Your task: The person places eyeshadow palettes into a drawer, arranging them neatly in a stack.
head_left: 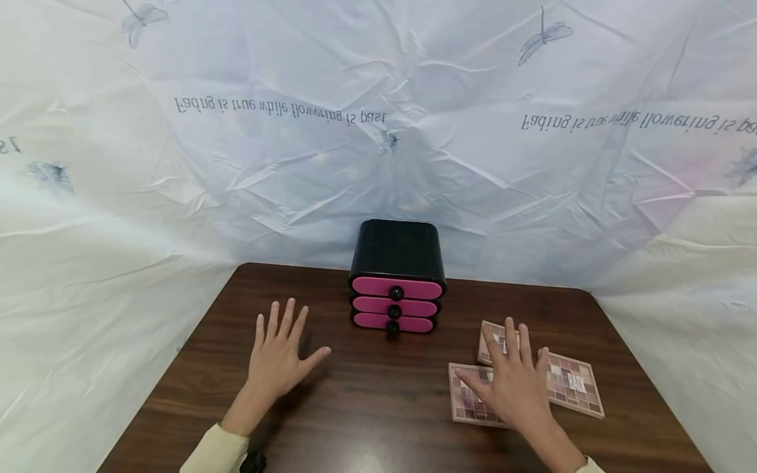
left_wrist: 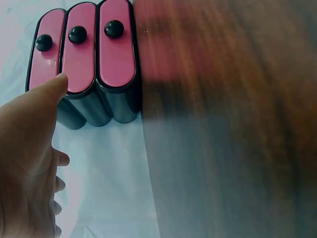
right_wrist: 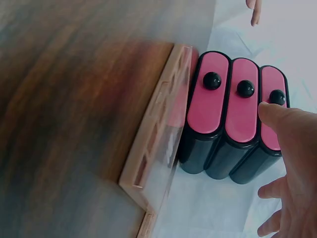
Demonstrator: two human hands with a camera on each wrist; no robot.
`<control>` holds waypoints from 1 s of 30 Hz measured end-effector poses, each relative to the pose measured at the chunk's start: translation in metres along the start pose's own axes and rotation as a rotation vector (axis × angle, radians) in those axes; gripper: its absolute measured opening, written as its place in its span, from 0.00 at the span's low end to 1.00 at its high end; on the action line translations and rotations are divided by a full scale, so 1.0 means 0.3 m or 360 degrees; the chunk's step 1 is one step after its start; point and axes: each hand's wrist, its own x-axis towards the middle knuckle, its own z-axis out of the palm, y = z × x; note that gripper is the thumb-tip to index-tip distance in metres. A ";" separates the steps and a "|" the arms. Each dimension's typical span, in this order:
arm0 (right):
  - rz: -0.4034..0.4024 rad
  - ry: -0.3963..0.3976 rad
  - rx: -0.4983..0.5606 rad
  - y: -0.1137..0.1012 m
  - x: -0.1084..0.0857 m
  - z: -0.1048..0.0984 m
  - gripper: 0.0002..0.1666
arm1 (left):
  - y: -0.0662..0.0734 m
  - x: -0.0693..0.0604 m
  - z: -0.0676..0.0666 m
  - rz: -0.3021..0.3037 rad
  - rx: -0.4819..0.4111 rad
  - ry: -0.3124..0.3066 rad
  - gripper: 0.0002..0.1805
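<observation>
A small black chest of drawers with three pink drawer fronts and round black knobs stands at the back middle of the table, all drawers closed. Left of it, my left hand is spread above the table, holding nothing. My right hand, also spread, is over three flat eyeshadow palettes and partly covers them. One palette lies nearest me, another to the right, and the third behind. In the right wrist view a palette's edge shows beside the drawers.
The dark brown wooden table has rounded far corners. White printed sheeting hangs behind and on both sides of it, close behind the chest. A black item sits at my left wrist.
</observation>
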 end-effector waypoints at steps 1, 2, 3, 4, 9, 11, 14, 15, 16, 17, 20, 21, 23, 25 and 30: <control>-0.0003 0.0004 0.0002 -0.001 0.002 -0.003 0.62 | 0.001 0.004 -0.002 0.0006 -0.0006 0.0018 0.56; -0.0002 0.0004 0.0004 -0.003 0.003 -0.006 0.62 | 0.002 0.009 -0.003 0.0012 -0.0006 0.0037 0.55; -0.0004 0.0007 0.0004 -0.005 0.006 -0.009 0.62 | 0.003 0.015 -0.005 0.0018 -0.0007 0.0048 0.55; -0.0004 0.0011 0.0006 -0.007 0.008 -0.013 0.62 | 0.004 0.021 -0.008 0.0023 -0.0007 0.0052 0.55; -0.0015 0.0035 0.0007 -0.018 0.022 -0.035 0.62 | 0.009 0.061 -0.027 0.0059 -0.0018 0.0056 0.54; -0.0026 0.0043 0.0003 -0.020 0.030 -0.044 0.61 | 0.013 0.082 -0.039 0.0071 -0.0035 0.0043 0.54; -0.0054 0.0060 0.0013 -0.024 0.042 -0.057 0.60 | 0.019 0.120 -0.059 0.0082 -0.0074 0.0036 0.53; -0.0065 0.0067 0.0023 -0.026 0.046 -0.062 0.59 | 0.022 0.134 -0.066 0.0084 -0.0089 0.0033 0.52; -0.0077 0.0073 0.0034 -0.027 0.050 -0.066 0.59 | 0.025 0.147 -0.074 0.0091 -0.0107 0.0042 0.52; -0.0087 0.0079 0.0046 -0.029 0.054 -0.070 0.58 | 0.028 0.161 -0.081 0.0097 -0.0130 0.0047 0.51; -0.0102 0.0075 0.0069 -0.039 0.065 -0.083 0.56 | 0.035 0.199 -0.102 0.0130 -0.0193 0.0046 0.49; -0.0102 0.0067 0.0084 -0.044 0.068 -0.087 0.56 | 0.037 0.211 -0.107 0.0148 -0.0217 0.0040 0.49; -0.0106 0.0051 0.0106 -0.055 0.076 -0.093 0.55 | 0.042 0.231 -0.117 0.0187 -0.0278 0.0020 0.47; -0.0105 0.0029 0.0144 -0.068 0.082 -0.097 0.54 | 0.046 0.249 -0.122 0.0231 -0.0326 0.0002 0.46; -0.0097 -0.0007 0.0239 -0.102 0.096 -0.089 0.52 | 0.057 0.285 -0.119 0.0302 -0.0404 -0.0017 0.44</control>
